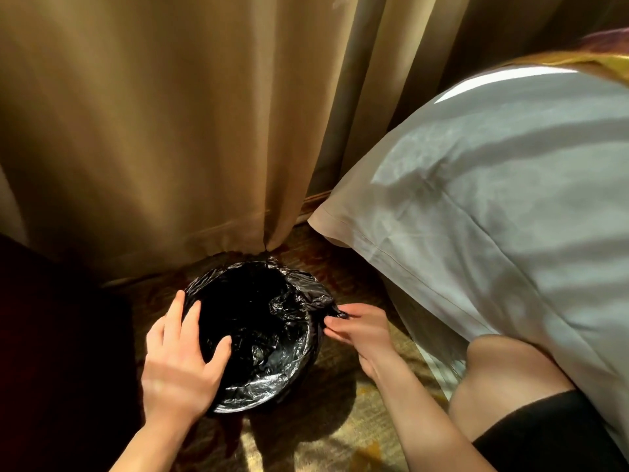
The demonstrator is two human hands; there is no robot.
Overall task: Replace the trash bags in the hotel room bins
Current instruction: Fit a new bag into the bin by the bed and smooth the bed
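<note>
A round bin [315, 349] stands on the carpet, lined with a black trash bag [258, 321] whose edge is folded over the rim. My left hand [180, 362] lies spread on the bin's left rim, thumb pressing the plastic inside. My right hand [357, 327] pinches a bunched corner of the bag at the bin's right side. The bin's wall is mostly hidden under the plastic.
Tan curtains [170, 131] hang right behind the bin. A bed with a white sheet [493, 199] juts in from the right, close to the bin. My bent knee [503, 379] is at the lower right. A dark piece of furniture [51, 352] fills the left. Patterned carpet [323, 437] below.
</note>
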